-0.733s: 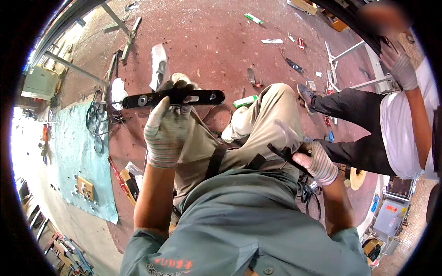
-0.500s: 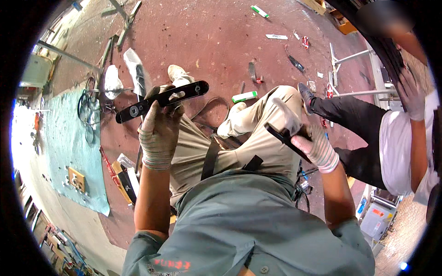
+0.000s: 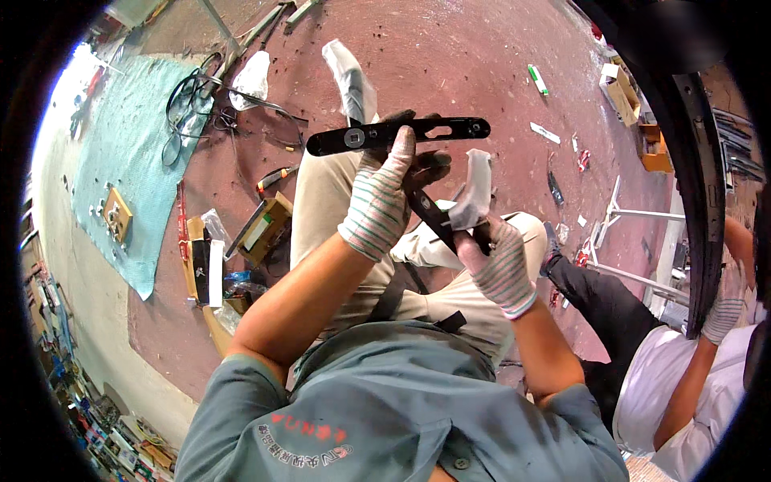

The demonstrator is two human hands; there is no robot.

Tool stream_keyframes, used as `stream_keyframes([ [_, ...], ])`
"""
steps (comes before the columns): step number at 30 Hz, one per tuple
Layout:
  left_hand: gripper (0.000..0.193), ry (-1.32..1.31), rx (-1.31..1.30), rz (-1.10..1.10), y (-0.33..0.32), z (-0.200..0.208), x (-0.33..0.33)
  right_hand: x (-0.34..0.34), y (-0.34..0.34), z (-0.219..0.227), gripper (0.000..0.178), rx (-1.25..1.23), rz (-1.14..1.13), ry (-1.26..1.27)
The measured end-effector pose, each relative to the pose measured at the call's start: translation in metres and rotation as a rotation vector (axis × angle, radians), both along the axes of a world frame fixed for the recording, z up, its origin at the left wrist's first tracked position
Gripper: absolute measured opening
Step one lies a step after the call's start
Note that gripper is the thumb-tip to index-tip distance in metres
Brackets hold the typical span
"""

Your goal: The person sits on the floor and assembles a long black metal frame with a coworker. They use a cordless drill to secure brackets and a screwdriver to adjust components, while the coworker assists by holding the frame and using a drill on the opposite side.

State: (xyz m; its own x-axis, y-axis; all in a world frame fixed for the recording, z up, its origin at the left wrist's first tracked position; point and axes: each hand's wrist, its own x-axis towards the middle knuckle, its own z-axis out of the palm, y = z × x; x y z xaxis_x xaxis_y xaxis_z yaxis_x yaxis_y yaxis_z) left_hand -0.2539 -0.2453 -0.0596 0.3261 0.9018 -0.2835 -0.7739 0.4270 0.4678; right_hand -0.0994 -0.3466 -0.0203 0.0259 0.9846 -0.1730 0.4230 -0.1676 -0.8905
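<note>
My left hand, in a striped knit glove with dark, dirty fingers, is closed round a door handle's long black backplate. A square part shows near its left end and a keyhole-shaped cutout towards the right. The handle's lever, wrapped in whitish plastic, sticks out beyond the plate. My right hand, gloved alike, grips a second black door handle by its lower part. That one's lever is wrapped too and points up. The second plate's upper end lies close under my left fingers; whether they touch I cannot tell.
A person's gloved hand rests by a long dark frame at right. Left of my legs lie an open carton and an orange-handled tool. Black cables cross a teal mat. White trestle legs stand right.
My hands have come closer together. The left handle has moved to the right and levelled out, and the second handle's end now sits near my left fingers. The whole view has turned.
</note>
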Motion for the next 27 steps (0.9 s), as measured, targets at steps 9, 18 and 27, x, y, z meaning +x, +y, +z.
stream_keyframes([
  [9, 0.032, 0.068, -0.274, 0.148, 0.007, -0.008, 0.011, -0.04, 0.015, -0.015, 0.015, 0.158, -0.197, -0.13],
  [18, 0.027, 0.165, -0.091, 0.05, -0.011, 0.041, 0.012, -0.032, -0.015, 0.012, 0.014, 0.245, -0.456, 0.193],
  [27, 0.038, 0.219, 0.062, -0.019, -0.03, 0.055, -0.014, 0.125, -0.071, 0.207, 0.022, 0.417, -0.562, -0.374],
])
